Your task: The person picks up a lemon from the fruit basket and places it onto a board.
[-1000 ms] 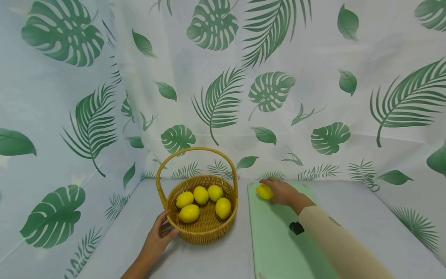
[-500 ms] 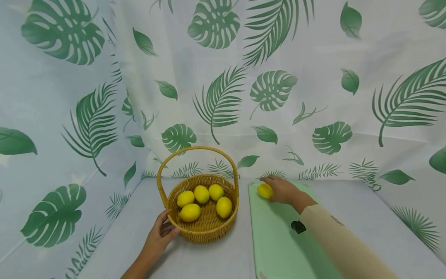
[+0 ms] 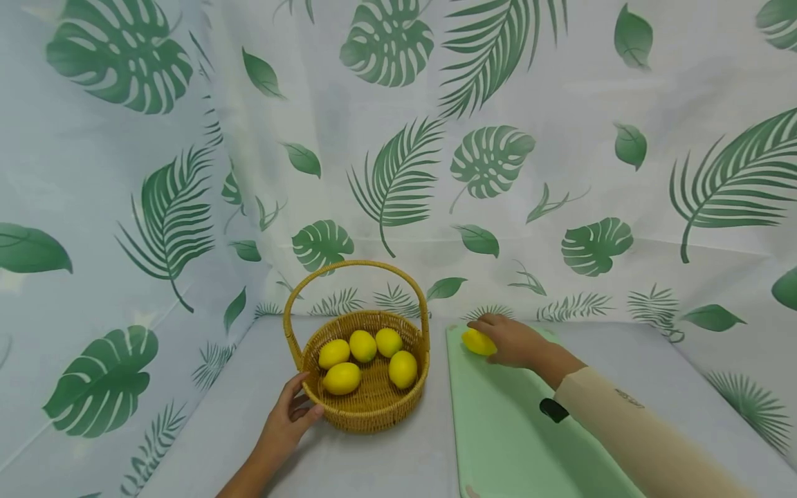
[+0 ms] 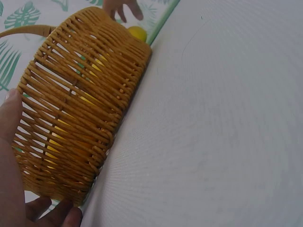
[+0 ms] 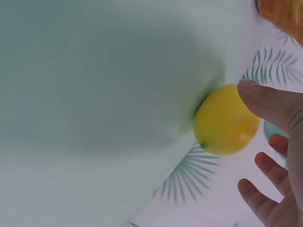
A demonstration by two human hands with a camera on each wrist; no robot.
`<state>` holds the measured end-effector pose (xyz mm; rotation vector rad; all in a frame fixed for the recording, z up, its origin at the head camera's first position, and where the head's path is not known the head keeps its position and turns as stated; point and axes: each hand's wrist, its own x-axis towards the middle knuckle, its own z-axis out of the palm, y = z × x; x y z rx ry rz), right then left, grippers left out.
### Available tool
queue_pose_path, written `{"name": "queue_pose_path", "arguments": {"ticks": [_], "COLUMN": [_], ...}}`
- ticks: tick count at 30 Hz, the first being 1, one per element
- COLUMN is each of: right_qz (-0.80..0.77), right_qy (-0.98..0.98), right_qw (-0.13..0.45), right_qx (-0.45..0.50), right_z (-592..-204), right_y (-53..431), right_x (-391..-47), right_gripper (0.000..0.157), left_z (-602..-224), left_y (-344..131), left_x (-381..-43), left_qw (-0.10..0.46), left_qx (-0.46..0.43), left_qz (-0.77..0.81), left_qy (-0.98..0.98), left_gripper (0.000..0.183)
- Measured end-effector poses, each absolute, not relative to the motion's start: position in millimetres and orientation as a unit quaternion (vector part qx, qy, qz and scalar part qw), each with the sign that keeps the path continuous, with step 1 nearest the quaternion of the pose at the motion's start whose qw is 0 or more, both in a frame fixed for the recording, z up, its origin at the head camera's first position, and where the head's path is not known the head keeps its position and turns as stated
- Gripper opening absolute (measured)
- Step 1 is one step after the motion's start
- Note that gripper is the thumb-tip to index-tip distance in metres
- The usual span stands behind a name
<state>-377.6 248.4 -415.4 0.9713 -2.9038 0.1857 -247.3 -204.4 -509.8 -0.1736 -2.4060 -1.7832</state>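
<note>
A wicker basket [image 3: 367, 418] with a tall arched handle holds several yellow lemons [image 3: 342, 379]. My left hand [image 3: 285, 422] steadies it by the near left side, its thumb and fingers spread round the outer wall; the left wrist view shows fingertips [image 4: 56, 213] at the wicker's lower edge. Another lemon [image 5: 225, 120] sits at the far left end of a light green cutting board [image 3: 498, 422]. Over it is my right hand [image 3: 512, 344], fingers loosely spread. In the right wrist view its thumb overlaps the lemon, while the other visible fingers are apart from it.
Basket and board stand side by side on a white tabletop [image 3: 429, 456], with a narrow strip between them. White sheeting with green leaf prints [image 3: 386, 263] hangs right behind and along the left. A black object [image 3: 553, 410] shows at my right sleeve.
My right hand and forearm have shifted slightly to the right, while the lemon on the board stays practically in place. The left hand and basket look unchanged; the view has drifted a little.
</note>
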Motion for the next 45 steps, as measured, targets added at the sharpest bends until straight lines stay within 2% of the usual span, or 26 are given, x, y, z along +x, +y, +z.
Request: {"name": "queue_pose_path", "arguments": {"ticks": [11, 29, 40, 45], "right_qz": [0.014, -0.001, -0.032, -0.033], "right_qy": [-0.927, -0.879, -0.854, -0.858], "right_qw": [0.044, 0.036, 0.061, 0.045], "right_qx": [0.371, 0.476, 0.516, 0.510], "right_z": [-394, -379, -386, -380], "right_y": [238, 162, 133, 129], "right_x": [-356, -322, -319, -320], "right_gripper": [0.070, 0.059, 0.043, 0.047], "left_z": [-508, -511, -509, -510], "left_y": [-204, -204, -207, -204], "left_x": [-248, -248, -244, -247], "left_qw": [0.074, 0.086, 0.073, 0.091], "left_qx": [-0.070, -0.088, -0.094, -0.095], "left_qz": [-0.593, -0.580, -0.589, -0.570], "left_qy": [-0.799, -0.805, -0.799, -0.811], "left_gripper": [0.068, 0.069, 0.069, 0.068]}}
